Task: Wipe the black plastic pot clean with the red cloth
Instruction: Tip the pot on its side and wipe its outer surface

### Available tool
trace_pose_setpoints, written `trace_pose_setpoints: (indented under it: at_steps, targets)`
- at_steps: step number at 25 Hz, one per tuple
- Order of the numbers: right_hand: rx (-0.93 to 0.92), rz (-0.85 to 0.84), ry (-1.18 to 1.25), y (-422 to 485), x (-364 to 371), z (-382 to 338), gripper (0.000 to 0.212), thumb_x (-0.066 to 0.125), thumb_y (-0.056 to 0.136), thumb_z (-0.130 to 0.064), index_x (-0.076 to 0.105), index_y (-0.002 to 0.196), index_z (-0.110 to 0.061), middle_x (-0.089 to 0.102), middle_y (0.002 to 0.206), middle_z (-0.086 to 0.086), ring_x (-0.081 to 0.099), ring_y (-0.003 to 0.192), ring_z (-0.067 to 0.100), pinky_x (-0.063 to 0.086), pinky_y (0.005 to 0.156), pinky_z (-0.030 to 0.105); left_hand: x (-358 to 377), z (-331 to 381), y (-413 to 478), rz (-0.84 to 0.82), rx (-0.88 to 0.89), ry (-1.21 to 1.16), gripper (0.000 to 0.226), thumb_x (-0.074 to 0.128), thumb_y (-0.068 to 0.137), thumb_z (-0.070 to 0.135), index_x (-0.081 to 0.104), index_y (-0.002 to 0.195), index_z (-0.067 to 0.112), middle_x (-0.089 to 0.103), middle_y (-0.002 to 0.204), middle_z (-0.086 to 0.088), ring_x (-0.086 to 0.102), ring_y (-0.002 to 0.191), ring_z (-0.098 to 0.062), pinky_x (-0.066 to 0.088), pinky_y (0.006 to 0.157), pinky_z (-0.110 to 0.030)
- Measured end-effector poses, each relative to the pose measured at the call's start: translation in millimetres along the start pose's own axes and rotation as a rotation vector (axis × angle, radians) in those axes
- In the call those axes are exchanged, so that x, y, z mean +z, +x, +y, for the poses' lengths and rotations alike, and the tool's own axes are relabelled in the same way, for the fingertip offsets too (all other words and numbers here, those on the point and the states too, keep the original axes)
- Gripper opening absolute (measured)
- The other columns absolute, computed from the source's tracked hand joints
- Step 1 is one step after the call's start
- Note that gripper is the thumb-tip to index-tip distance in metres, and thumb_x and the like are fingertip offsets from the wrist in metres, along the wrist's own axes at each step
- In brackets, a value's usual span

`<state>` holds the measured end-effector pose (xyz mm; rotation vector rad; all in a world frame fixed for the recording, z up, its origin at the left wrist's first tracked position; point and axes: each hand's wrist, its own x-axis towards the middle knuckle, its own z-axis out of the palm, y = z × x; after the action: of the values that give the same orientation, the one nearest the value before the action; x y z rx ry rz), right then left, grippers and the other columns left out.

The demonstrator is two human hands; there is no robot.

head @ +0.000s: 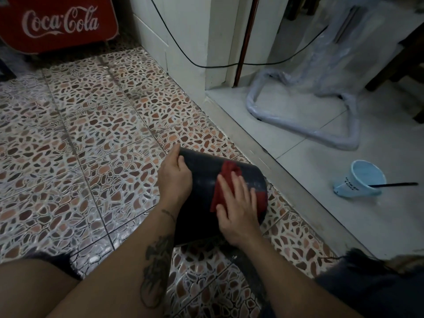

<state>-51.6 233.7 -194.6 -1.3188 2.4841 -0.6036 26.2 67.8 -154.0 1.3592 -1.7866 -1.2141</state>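
Pot [202, 177]: black, dusty grey film. Cloth [223, 187]: red. Floor [91, 134]: pebble mosaic, brown, orange, grey on white. At 3 o'clock, cup [360, 180]: pale blue. At 11 o'clock, cooler [59, 24]: red, white script.

Dim, soft focus; brighter upper right; edges bowed, vignetted.

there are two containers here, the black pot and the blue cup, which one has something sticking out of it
The light blue cup on the pale floor at right: a thin black stick pokes from its mouth. The black plastic pot, held on its side, only has the red cloth pressed against its outside.
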Motion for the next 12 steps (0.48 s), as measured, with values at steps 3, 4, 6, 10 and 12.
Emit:
trace_pose_setpoints:
  at_steps: [3, 4, 6, 10, 12]
  targets:
    - [0.197, 0.038, -0.015, 8, -4, 34, 0.067, 0.031, 0.098, -0.049, 0.004, 0.159, -0.041, -0.004, 0.170, -0.003, -0.008, 0.155, 0.017, -0.007, 0.122, 0.058, 4, -1, -6, 0.019, 0.113, 0.173, 0.047, 0.036, 0.104, 0.021, 0.044, 0.150, 0.019, 0.043, 0.156, 0.001, 0.035, 0.144, -0.018, 0.024, 0.119, -0.033]
    - [0.241, 0.044, -0.014, 16, -6, 40, 0.065, 0.026, 0.097, -0.051, 0.007, 0.159, -0.041, -0.001, 0.170, -0.002, -0.005, 0.156, 0.019, -0.005, 0.122, 0.061, 6, -4, -7, 0.012, 0.136, 0.225, 0.048, 0.035, 0.104, 0.022, 0.042, 0.151, 0.019, 0.040, 0.158, 0.002, 0.033, 0.145, -0.017, 0.022, 0.119, -0.032]
    - [0.327, 0.046, -0.032, 37, -13, 46, 0.064, 0.022, 0.096, -0.053, 0.016, 0.157, -0.038, 0.007, 0.170, 0.000, 0.002, 0.156, 0.023, -0.002, 0.120, 0.064, 9, -7, -12, -0.004, 0.166, 0.301, 0.050, 0.035, 0.103, 0.022, 0.038, 0.153, 0.019, 0.035, 0.161, 0.003, 0.030, 0.147, -0.017, 0.020, 0.117, -0.031]
    - [0.456, -0.069, -0.120, 97, -31, 45, 0.052, 0.025, 0.095, -0.045, 0.044, 0.142, -0.034, 0.037, 0.156, 0.006, 0.028, 0.145, 0.030, 0.008, 0.117, 0.068, 9, -8, -19, -0.010, 0.199, 0.411, 0.051, 0.037, 0.100, 0.018, 0.039, 0.151, 0.018, 0.029, 0.163, 0.005, 0.036, 0.143, -0.021, 0.032, 0.115, -0.040]
    - [0.433, -0.152, -0.165, 124, -33, 37, 0.051, 0.023, 0.090, -0.043, 0.055, 0.127, -0.031, 0.052, 0.140, 0.006, 0.045, 0.128, 0.030, 0.019, 0.113, 0.066, 9, -10, -23, -0.006, 0.186, 0.447, 0.052, 0.038, 0.099, 0.019, 0.039, 0.151, 0.019, 0.025, 0.164, 0.006, 0.037, 0.142, -0.020, 0.034, 0.113, -0.041]
